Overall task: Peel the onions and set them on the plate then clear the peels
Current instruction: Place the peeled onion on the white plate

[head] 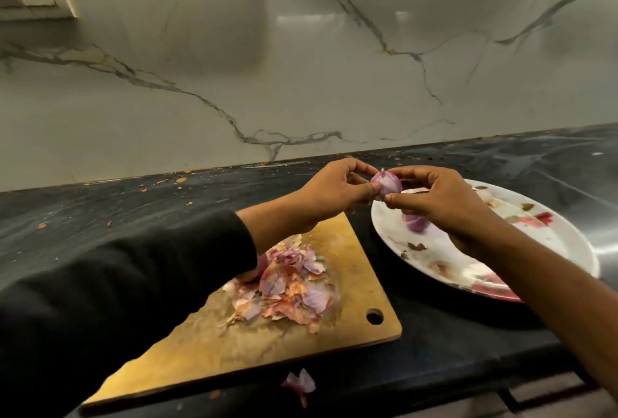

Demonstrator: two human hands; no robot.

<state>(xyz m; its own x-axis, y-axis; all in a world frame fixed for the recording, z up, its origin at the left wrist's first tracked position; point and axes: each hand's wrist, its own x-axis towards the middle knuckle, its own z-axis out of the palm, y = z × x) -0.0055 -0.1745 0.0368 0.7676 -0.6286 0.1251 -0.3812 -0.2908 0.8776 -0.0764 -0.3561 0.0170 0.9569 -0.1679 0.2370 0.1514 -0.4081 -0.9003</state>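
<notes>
Onion [386,184], small and purple, is held up between both hands above the far left rim of the plate [394,243], toward the far side of the dark counter [100,217]. It looks light and firm, likely smooth and a little slick where the papery skin is off, so it would sit best pinched across its round middle while loose skin is picked from its pointed tip or its base. The left hand [334,193] pinches the onion's left side, thumb below and fingertips curled over the top; the right hand [441,203] pinches its right side in the same way, fingers curled round it, so the onion lies directly between the two hands, touching both. Whether any skin is left on it is hard to tell at this size. Another peeled onion [414,222] rests on the plate just below the right hand, partly hidden by it. The peels [287,284] are thin, dry and brittle by the look of them, likely to scatter, and lie heaped on the wooden cutting board [351,250], near and to the left of the hands, under the left forearm. A stray peel [301,384] lies on the counter at the board's near edge.
</notes>
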